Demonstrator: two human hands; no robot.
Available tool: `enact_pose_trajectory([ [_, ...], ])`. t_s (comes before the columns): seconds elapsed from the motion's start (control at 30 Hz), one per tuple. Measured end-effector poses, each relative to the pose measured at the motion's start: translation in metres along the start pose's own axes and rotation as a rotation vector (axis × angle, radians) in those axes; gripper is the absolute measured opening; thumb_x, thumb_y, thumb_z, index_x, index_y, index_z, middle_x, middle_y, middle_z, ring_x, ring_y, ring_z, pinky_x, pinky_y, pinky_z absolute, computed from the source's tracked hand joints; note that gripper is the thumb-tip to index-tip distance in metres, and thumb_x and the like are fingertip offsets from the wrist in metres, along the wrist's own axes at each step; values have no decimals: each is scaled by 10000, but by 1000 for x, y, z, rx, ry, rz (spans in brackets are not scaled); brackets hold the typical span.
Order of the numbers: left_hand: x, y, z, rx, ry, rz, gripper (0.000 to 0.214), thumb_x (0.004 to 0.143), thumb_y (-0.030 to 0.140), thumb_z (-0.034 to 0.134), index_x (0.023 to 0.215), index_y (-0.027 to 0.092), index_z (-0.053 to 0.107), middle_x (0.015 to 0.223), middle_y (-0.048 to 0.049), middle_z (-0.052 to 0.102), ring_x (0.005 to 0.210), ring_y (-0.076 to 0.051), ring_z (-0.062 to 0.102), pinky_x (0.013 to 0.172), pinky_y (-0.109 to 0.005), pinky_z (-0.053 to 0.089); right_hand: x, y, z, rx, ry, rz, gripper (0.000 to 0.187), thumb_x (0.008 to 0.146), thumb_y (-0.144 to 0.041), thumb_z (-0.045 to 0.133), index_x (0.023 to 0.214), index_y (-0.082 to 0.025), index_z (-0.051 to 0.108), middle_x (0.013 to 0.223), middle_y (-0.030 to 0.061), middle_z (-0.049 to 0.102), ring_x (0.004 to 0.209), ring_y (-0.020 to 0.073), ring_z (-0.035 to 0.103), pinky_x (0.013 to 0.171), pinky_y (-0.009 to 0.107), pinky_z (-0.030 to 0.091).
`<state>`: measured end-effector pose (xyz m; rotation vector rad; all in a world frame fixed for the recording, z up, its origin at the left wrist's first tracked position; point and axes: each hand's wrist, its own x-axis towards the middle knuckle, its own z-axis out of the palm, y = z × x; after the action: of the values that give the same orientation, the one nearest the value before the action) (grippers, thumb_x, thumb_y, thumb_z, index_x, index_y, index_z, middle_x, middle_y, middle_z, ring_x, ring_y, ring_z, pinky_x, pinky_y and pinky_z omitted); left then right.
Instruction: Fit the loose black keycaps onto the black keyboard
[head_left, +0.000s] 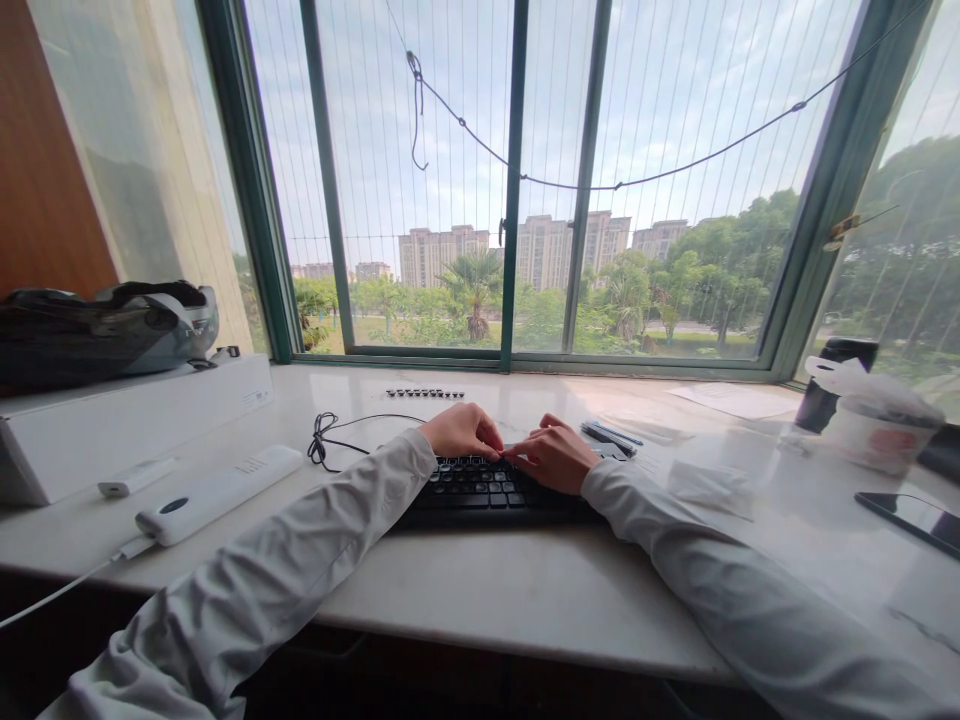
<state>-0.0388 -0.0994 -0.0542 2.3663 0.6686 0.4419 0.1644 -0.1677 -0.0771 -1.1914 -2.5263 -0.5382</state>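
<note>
A black keyboard (491, 490) lies on the white tabletop in front of me, with bare switch places along its upper rows. My left hand (461, 430) bends over the keyboard's back edge, its fingers drawn together in a pinch. From the right, my right hand (553, 455) reaches in, thumb and index finger close together, other fingers curled. Both sets of fingertips meet above the upper keys. Whatever lies between them is too small to make out. Behind the hands, several loose black keycaps (425, 393) stand in a row.
A black cable (322, 440) lies coiled left of the keyboard. Further left are a white power strip-like device (217, 495), a white box (150, 420) and a black bag (112, 330). To the right lie pens (611, 436), crumpled tissue (709, 485), a phone (911, 520) and a plastic-wrapped cup (877, 430).
</note>
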Motion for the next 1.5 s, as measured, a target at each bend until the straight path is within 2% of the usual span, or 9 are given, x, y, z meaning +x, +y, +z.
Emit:
enact_pose_trajectory([
  [0.1, 0, 0, 0, -13, 2, 8, 325, 613, 305, 739, 867, 102, 722, 829, -99, 717, 791, -193, 668, 693, -240, 517, 0, -1, 0, 9, 3, 0, 349, 921, -396, 381, 919, -279, 710, 653, 15, 682, 592, 125, 570, 766, 309, 283],
  [0.27, -1, 1, -1, -2, 12, 12, 322, 614, 313, 740, 861, 107, 725, 820, -97, 717, 785, -191, 668, 677, -236, 514, 0, -2, -2, 27, -20, 18, 345, 924, -393, 378, 993, -283, 698, 683, 29, 692, 617, 124, 582, 791, 314, 286],
  [0.4, 0, 0, 0, -14, 17, 8, 321, 612, 311, 743, 861, 109, 726, 813, -93, 717, 777, -187, 667, 665, -229, 508, 0, -2, -3, 1, -40, 34, 344, 926, -393, 369, 976, -302, 697, 681, 21, 693, 633, 126, 589, 797, 312, 297],
  [0.73, -2, 5, -1, 60, 39, 33, 292, 627, 295, 730, 861, 120, 730, 785, -75, 716, 745, -165, 661, 630, -204, 487, 0, -1, 0, 3, 1, 12, 339, 923, -403, 374, 988, -310, 693, 676, 17, 690, 613, 134, 588, 775, 318, 290],
  [0.97, -2, 3, 0, 15, 22, 23, 302, 623, 306, 733, 852, 110, 717, 807, -90, 716, 767, -179, 668, 662, -224, 504, 0, 0, -2, 30, 1, -15, 318, 916, -388, 400, 968, -286, 696, 657, 8, 679, 611, 116, 576, 773, 307, 273],
  [1.17, 0, -3, 3, -60, 16, 13, 305, 602, 296, 749, 824, 101, 675, 783, -105, 712, 772, -197, 676, 645, -237, 515, -1, -2, -4, 35, -50, -36, 409, 920, -405, 378, 727, -227, 691, 610, 12, 668, 584, 112, 558, 759, 295, 284],
  [1.33, 0, -6, 5, -79, 35, -21, 265, 596, 266, 747, 789, 101, 670, 747, -96, 709, 756, -197, 678, 631, -228, 507, 0, -3, -4, 7, -39, -33, 450, 927, -402, 355, 664, -227, 676, 591, 8, 670, 564, 106, 552, 753, 288, 295],
  [1.4, -2, -1, 4, -17, 24, 15, 220, 623, 244, 723, 789, 110, 670, 744, -80, 709, 752, -185, 678, 615, -209, 496, 0, -3, -4, 8, -36, -39, 458, 929, -398, 350, 665, -220, 679, 588, 13, 671, 568, 103, 556, 756, 288, 294],
  [1.5, -6, 10, 4, 217, 45, 100, 123, 653, 199, 681, 759, 138, 668, 698, -38, 699, 708, -146, 670, 599, -175, 464, 1, -2, -4, 10, -31, -48, 451, 927, -395, 354, 683, -224, 692, 591, 15, 674, 574, 100, 563, 758, 289, 293],
])
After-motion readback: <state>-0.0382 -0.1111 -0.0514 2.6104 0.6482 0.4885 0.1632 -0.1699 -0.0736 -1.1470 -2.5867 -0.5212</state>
